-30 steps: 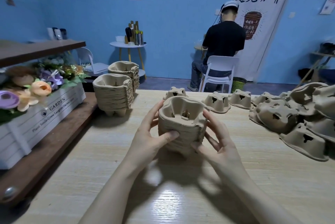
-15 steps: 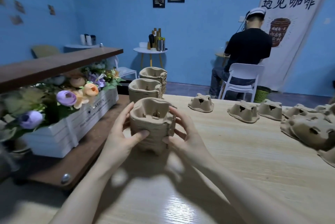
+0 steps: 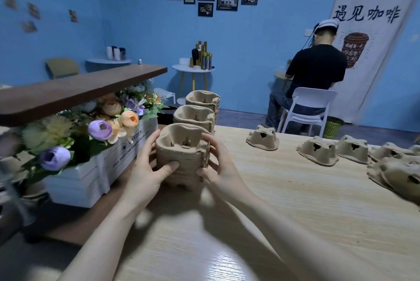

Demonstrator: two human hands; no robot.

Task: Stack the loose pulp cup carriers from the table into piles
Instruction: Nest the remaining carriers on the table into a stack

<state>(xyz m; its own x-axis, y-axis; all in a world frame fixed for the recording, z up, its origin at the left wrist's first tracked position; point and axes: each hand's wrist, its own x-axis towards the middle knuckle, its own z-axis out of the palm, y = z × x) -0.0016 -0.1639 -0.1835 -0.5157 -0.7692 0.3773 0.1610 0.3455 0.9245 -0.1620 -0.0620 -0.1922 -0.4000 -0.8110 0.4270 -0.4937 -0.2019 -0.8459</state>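
Carried leftward since a moment ago, the held pile (image 3: 181, 155) of pulp carriers now sits by the white flower box (image 3: 97, 167), gripped on both sides: left hand (image 3: 147, 167) with thumb curled across its front, right hand (image 3: 218, 167) wrapped round its other side. Two finished piles (image 3: 195, 117) stand just behind (touching each other). Loose carriers (image 3: 318, 151) lie upturned farther right on the table (image 3: 295, 212).
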